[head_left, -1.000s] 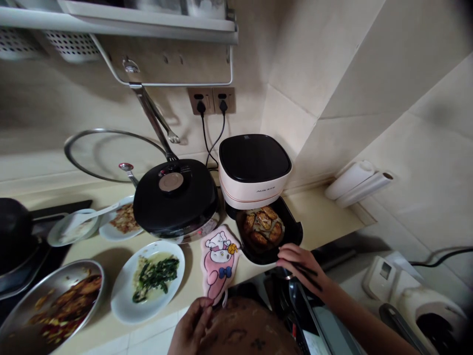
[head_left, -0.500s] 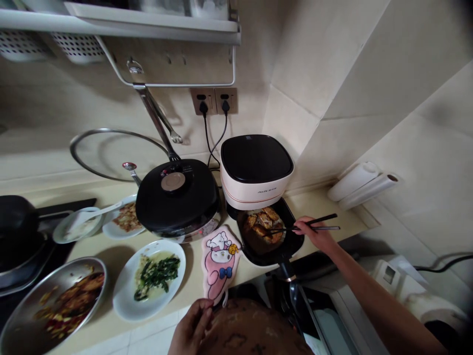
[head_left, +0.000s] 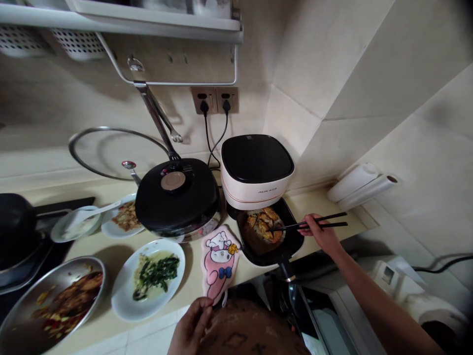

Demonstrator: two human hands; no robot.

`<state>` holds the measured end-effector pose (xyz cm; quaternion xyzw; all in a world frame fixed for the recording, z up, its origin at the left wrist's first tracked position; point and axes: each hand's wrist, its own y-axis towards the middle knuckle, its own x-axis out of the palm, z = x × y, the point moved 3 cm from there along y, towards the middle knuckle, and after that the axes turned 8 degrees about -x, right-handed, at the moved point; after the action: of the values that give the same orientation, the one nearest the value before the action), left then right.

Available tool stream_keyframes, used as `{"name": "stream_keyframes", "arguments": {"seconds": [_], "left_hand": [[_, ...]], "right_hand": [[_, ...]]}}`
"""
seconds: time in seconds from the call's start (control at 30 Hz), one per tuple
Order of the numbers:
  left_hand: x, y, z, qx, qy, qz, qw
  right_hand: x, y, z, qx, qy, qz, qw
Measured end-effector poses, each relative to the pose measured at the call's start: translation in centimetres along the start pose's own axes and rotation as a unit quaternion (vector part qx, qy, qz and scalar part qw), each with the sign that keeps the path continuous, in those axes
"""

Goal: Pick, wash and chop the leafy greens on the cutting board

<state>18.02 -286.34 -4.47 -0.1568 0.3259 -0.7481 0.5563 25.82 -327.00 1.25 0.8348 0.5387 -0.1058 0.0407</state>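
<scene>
My right hand (head_left: pixel 320 231) grips a pair of black chopsticks (head_left: pixel 295 227), their tips in browned food pieces (head_left: pixel 269 227). That food sits on a round liner in a black air fryer basket (head_left: pixel 254 256), pulled out below the white and black air fryer (head_left: pixel 257 167). My left hand (head_left: pixel 191 325) is closed in front of my body, fingertips at the lower end of a pink cartoon pot holder (head_left: pixel 218 266). The pot holder's upper part lies over the counter, left of the basket. Its contact with the fingers is partly hidden.
A white plate of greens (head_left: pixel 121 296), a metal pan with food (head_left: pixel 18 315) and a black-lidded cooker (head_left: pixel 177 197) stand left. Behind lean a glass lid (head_left: pixel 74 150) and tongs (head_left: pixel 157 116). White rolls (head_left: pixel 354 180) lie right; a shelf (head_left: pixel 148 24) hangs above.
My right hand and the chopsticks have moved slightly right, and the food pieces in the basket have shifted. My left hand stays by the pot holder.
</scene>
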Motion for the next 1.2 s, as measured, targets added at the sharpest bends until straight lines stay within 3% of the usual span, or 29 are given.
{"name": "stream_keyframes", "arguments": {"seconds": [0.2,0.4,0.6,0.73,0.8,0.9,1.07,1.2], "left_hand": [[0.0,0.1,-0.1,0.008,-0.003,0.005,1.0],[0.0,-0.1,0.3,0.011,0.009,0.003,1.0],[0.0,-0.8,0.5,0.006,-0.024,0.039,0.999],[-0.1,-0.6,0.5,0.02,-0.018,0.039,0.999],[-0.2,-0.3,0.2,0.012,-0.023,0.027,0.999],[-0.3,0.1,-0.1,0.002,-0.02,-0.001,1.0],[-0.1,0.3,0.3,0.013,-0.011,-0.003,1.0],[-0.5,0.2,0.7,0.019,-0.005,-0.001,1.0]], "right_hand": [[0.0,-0.6,0.0,-0.009,-0.002,0.029,1.0],[2.2,-1.2,0.1,-0.074,-0.059,-0.05,0.994],[3.9,-2.1,1.0,-0.038,-0.018,-0.055,0.998],[3.5,-2.9,-0.4,-0.083,-0.097,-0.07,0.989],[2.8,-3.4,-1.8,-0.125,-0.177,-0.054,0.975],[2.7,-4.1,-4.0,-0.187,-0.317,-0.033,0.929],[7.5,-5.0,-5.2,-0.255,-0.453,-0.086,0.85],[9.9,-5.1,-4.8,-0.264,-0.489,-0.113,0.824]]}}
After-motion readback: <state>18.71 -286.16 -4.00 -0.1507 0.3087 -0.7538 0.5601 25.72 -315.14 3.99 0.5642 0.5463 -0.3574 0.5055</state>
